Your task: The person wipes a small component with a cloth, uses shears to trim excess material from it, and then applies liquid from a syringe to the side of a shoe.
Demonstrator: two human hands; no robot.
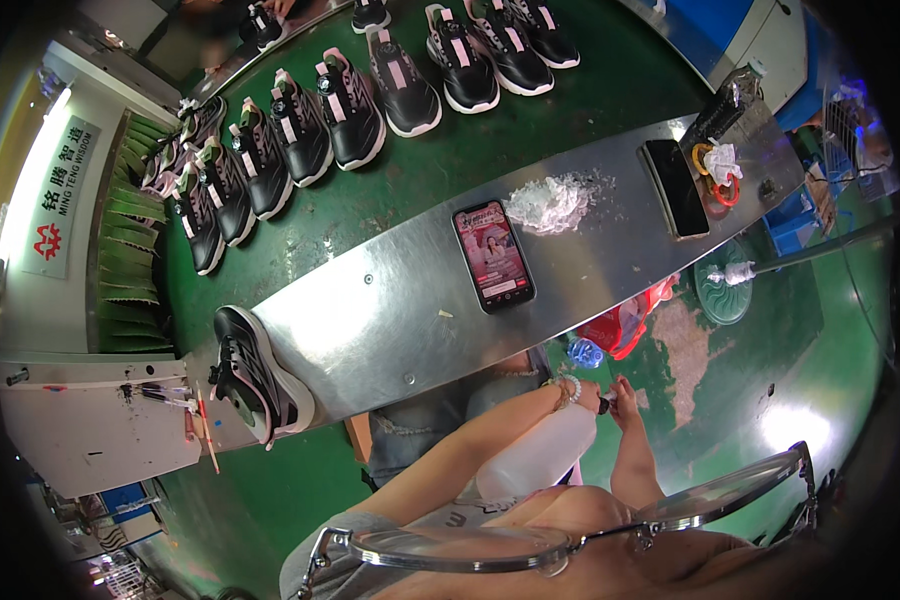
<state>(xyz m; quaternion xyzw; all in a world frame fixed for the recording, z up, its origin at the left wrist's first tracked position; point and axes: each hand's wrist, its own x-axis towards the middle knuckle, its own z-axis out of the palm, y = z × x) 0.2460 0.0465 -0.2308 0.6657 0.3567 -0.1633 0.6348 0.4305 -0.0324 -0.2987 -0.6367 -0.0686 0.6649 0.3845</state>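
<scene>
Below the near edge of the metal bench, my left hand, a beaded bracelet on its wrist, is closed at the top of a large translucent white bottle. The bottle leans across my lap. My right hand meets it there, fingers pinched close to a small dark piece at the bottle's top. What lies between the right fingertips is too small to make out. Above my hands, a phone with a lit screen lies on the bench.
A black sneaker stands at the bench's left end. Several sneakers line the green surface beyond. On the bench are white powdery flakes, a dark-screened phone, a bottle and orange rings. A red bag sits below.
</scene>
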